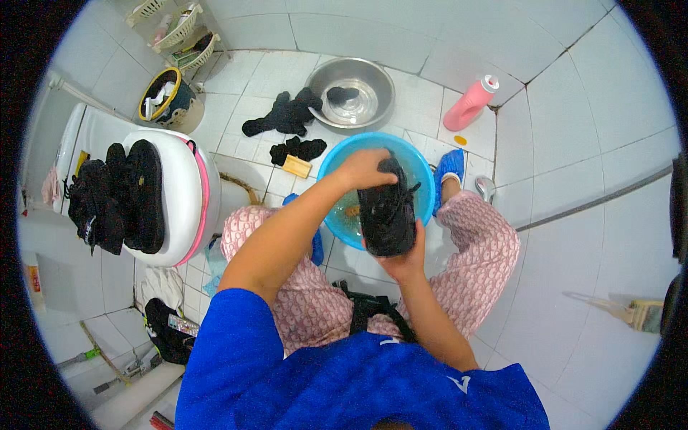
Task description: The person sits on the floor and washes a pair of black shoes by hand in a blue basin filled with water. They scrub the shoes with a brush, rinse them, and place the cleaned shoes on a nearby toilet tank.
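A black lace-up shoe (386, 215) is held over a light-blue plastic basin (336, 226) of water. My left hand (368, 169) grips its upper end, the thumb lying across the opening. Around the lower end is my right hand (406, 258), palm beneath it. Something small and brownish shows in the water beside the shoe; I cannot tell what it is. Left of the basin a yellow block (296, 166), perhaps soap or a brush, lies against a bunched black cloth item (301, 149).
Behind the blue basin stands a metal basin (384, 88) with a dark item inside, beside black fabric (285, 115). A pink bottle (466, 107) is at right. More black shoes (144, 196) rest on the closed toilet lid (180, 215). A bin (185, 110) stands behind.
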### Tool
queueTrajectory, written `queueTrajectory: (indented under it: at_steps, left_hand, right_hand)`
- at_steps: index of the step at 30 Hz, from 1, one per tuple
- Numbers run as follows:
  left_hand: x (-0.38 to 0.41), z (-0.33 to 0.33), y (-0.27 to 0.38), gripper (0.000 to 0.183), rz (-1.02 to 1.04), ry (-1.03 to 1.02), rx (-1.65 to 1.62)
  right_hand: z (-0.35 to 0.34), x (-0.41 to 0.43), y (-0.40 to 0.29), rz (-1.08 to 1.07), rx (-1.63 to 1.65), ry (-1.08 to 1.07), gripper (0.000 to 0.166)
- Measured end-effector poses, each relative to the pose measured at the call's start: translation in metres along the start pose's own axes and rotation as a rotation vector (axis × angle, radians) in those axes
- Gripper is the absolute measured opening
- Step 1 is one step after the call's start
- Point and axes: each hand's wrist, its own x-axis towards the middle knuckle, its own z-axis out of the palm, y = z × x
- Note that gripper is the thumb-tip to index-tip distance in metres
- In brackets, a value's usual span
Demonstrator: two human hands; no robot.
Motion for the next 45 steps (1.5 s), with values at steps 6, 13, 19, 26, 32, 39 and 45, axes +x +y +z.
queueTrajectory:
  at_steps: [6,13,19,26,32,39,45]
  left_hand:
    - [-0.012,-0.004,0.029,0.054,0.027,0.151,0.0]
    - [-0.014,-0.012,0.025,0.051,-0.016,0.243,-0.361]
    - [-0.023,-0.012,0.026,0.056,-0.289,0.295,-1.008]
    - [-0.013,0.017,-0.007,0.066,-0.406,0.146,-1.229]
    - [-0.015,0.019,0.001,0.069,-0.386,0.251,-1.158]
    - [-0.025,-0.01,0.018,0.06,-0.224,0.34,-1.19]
    - [-0.038,-0.06,0.043,0.051,0.021,0.252,-1.332]
  right_hand:
    - [0.008,-0.014,0.006,-0.042,0.02,0.017,0.067]
    - [0.012,0.005,-0.023,-0.15,-0.254,0.011,0.059]
    - [0.057,-0.006,-0.063,-0.418,-0.841,-0.032,0.05]
    - [0.086,0.012,-0.091,-0.607,-1.519,0.241,0.071]
    - [0.086,0.015,-0.085,-0.841,-1.954,0.215,0.07]
    - [0.107,0.01,-0.085,-0.606,-1.586,0.227,0.067]
    - [0.143,-0.015,-0.087,-0.438,-1.028,-0.078,0.054]
